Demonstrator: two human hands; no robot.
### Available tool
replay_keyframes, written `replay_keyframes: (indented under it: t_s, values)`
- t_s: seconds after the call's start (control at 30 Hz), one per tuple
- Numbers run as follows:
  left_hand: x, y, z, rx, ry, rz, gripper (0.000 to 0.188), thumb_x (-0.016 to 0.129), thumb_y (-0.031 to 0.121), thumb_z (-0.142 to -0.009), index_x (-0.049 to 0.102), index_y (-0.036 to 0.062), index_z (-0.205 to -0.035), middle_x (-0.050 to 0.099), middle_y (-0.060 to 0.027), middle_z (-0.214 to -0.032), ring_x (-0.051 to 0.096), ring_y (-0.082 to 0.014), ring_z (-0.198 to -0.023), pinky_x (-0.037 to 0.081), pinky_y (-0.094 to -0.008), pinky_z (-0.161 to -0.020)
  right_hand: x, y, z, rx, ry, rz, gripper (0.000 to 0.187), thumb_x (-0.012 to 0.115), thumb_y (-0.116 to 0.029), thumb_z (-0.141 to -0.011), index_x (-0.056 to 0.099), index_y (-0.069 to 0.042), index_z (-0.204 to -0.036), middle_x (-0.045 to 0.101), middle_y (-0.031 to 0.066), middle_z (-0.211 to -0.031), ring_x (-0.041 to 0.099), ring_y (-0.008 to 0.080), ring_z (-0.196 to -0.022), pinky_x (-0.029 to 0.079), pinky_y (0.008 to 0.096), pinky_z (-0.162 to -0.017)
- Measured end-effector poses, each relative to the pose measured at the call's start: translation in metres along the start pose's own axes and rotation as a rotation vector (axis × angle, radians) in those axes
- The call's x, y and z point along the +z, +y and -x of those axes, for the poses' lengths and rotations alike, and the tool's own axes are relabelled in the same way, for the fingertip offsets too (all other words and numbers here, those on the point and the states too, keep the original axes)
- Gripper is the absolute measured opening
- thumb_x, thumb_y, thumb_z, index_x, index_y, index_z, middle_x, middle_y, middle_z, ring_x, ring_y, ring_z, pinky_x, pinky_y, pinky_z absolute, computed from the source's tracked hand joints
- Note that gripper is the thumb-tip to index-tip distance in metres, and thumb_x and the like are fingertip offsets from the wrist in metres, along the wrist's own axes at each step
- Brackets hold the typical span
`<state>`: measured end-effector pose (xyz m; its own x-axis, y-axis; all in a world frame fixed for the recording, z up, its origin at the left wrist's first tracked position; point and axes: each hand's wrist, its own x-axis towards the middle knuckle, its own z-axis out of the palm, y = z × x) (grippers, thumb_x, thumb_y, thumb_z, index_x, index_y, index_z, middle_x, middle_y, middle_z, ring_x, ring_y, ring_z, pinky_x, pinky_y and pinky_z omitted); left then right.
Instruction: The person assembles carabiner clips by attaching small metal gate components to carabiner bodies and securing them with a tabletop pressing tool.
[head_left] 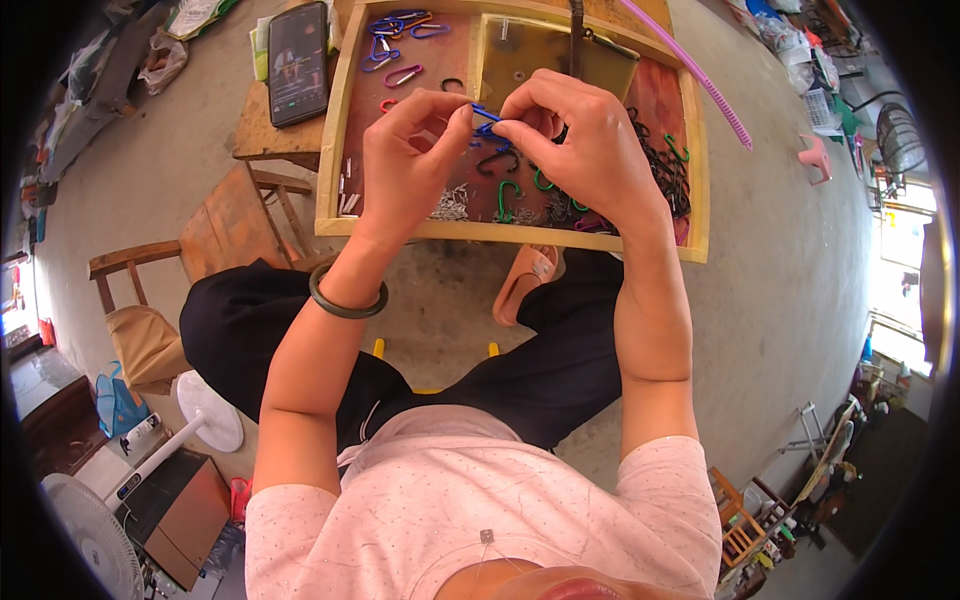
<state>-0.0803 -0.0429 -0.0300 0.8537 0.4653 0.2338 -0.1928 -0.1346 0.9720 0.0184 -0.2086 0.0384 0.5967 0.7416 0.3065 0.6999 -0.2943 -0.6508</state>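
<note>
My left hand (412, 160) and my right hand (590, 145) meet above a shallow wood-framed tray (420, 229). Between the thumb and forefinger of each hand is pinched a small blue carabiner (484, 114); the fingertips hide part of it. Below the hands lie green hook-shaped carabiner bodies (508, 200), dark ones (497, 163) and a heap of small silver pins (452, 204). Blue carabiners with silver gates (383, 48) and a pink carabiner (403, 76) rest in the tray's far left corner. Many black hooks (668, 172) are piled at the right.
A yellowish plate (520, 60) with a dark upright metal bar (576, 35) sits at the tray's far side. Left of the tray, a phone (298, 65) lies on a wooden surface. A purple ribbed strip (715, 95) sticks out at the right. A wooden chair (230, 220) stands at the left.
</note>
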Motion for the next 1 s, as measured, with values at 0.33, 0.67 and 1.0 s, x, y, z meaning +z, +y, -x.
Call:
replay_keyframes:
  t_s: [0.33, 0.67, 1.0]
  values:
    - [0.001, -0.003, 0.0, 0.051, 0.031, -0.041, 0.011, 0.071, 0.009, -0.095, 0.074, -0.0006, -0.101, 0.071, 0.0003, -0.082, 0.063, -0.0023, -0.065, 0.046, -0.0195, -0.054, 0.001, 0.001, -0.001, -0.009, 0.0, -0.008, 0.015, 0.076, -0.019, -0.086, 0.069, -0.006, -0.088, 0.068, 0.0054, -0.08, 0.067, 0.0223, -0.069, 0.052, 0.0343, -0.065]
    - [0.003, 0.014, -0.014, -0.058, -0.04, 0.009, 0.019, 0.069, 0.015, -0.101, 0.073, -0.0005, -0.111, 0.074, -0.0022, -0.092, 0.058, -0.0039, -0.072, 0.044, -0.0183, -0.063, -0.001, 0.02, -0.007, 0.227, 0.007, -0.433, 0.013, 0.071, -0.011, -0.097, 0.068, 0.002, -0.099, 0.072, 0.005, -0.083, 0.065, 0.0093, -0.071, 0.052, 0.0237, -0.068]
    - [0.017, 0.016, -0.049, -0.107, -0.166, 0.198, 0.019, 0.077, 0.019, -0.094, 0.073, 0.0022, -0.101, 0.072, -0.0017, -0.084, 0.063, -0.0045, -0.069, 0.046, -0.0202, -0.058, -0.006, 0.027, -0.023, 0.254, 0.122, -0.592, 0.017, 0.071, -0.01, -0.096, 0.07, 0.002, -0.108, 0.076, 0.0086, -0.09, 0.072, 0.0139, -0.078, 0.057, 0.0275, -0.071]
